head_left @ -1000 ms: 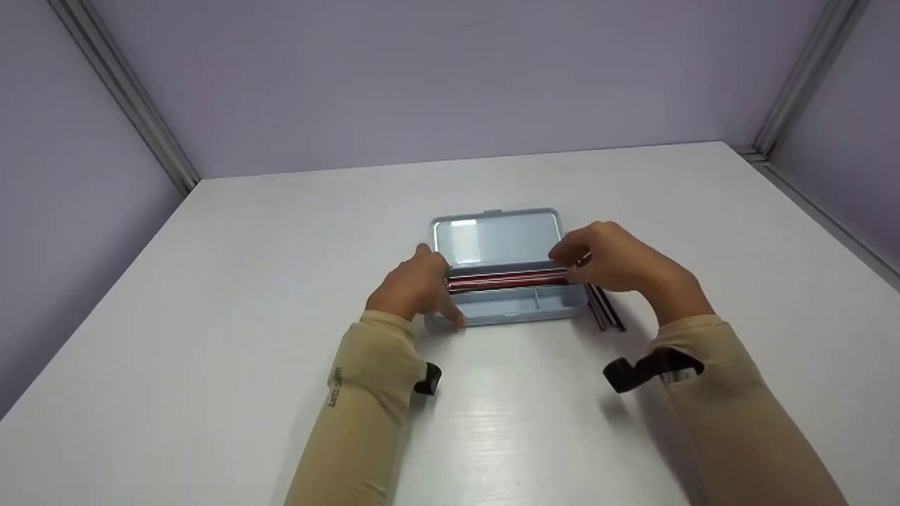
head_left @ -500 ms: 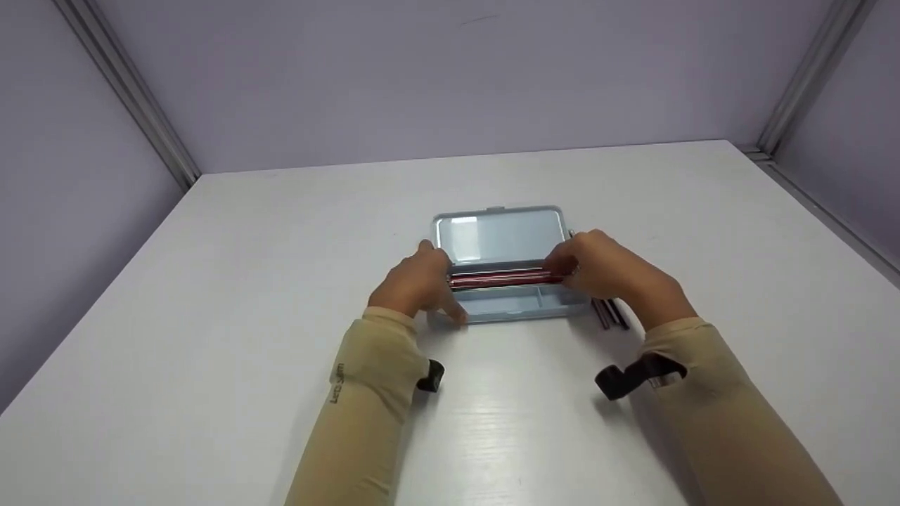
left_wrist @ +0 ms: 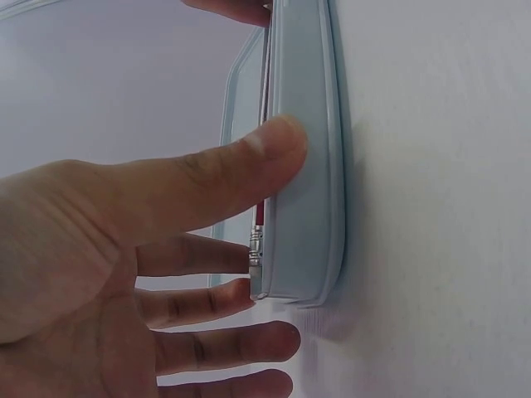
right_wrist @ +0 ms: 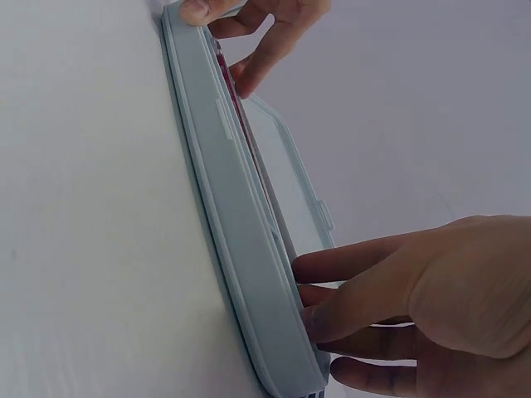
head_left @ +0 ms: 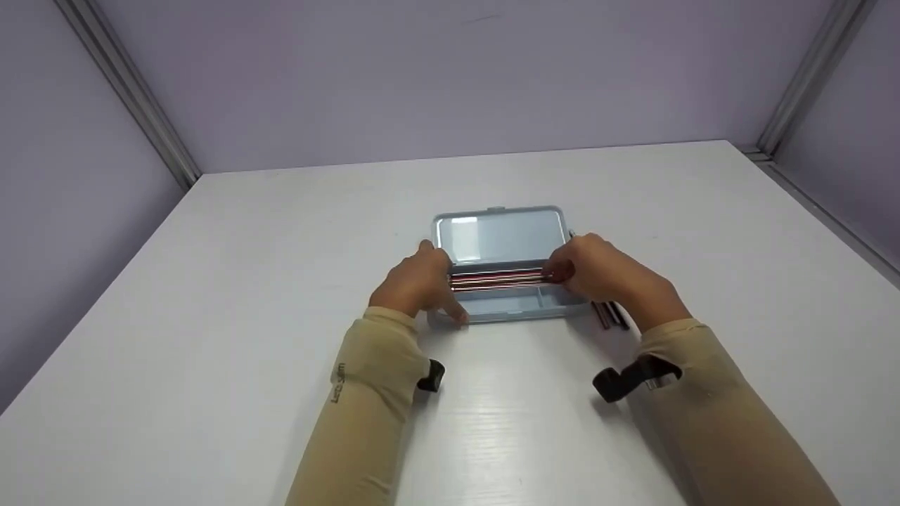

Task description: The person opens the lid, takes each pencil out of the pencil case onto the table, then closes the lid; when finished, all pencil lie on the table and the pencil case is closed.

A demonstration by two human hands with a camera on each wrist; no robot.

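White bench [head_left: 211,316] bore an open blue-grey pencil case [head_left: 503,309], with loose dark pencils [head_left: 610,315] just beside it.

Even, soft overhead light; head view sharp. Glare patch on the case lid [head_left: 464,235] beyond the left hand [head_left: 416,284] fingers; sheen on the table [head_left: 506,422]. Faint shadows under both wrists. Wrist views: palms close, slightly soft.
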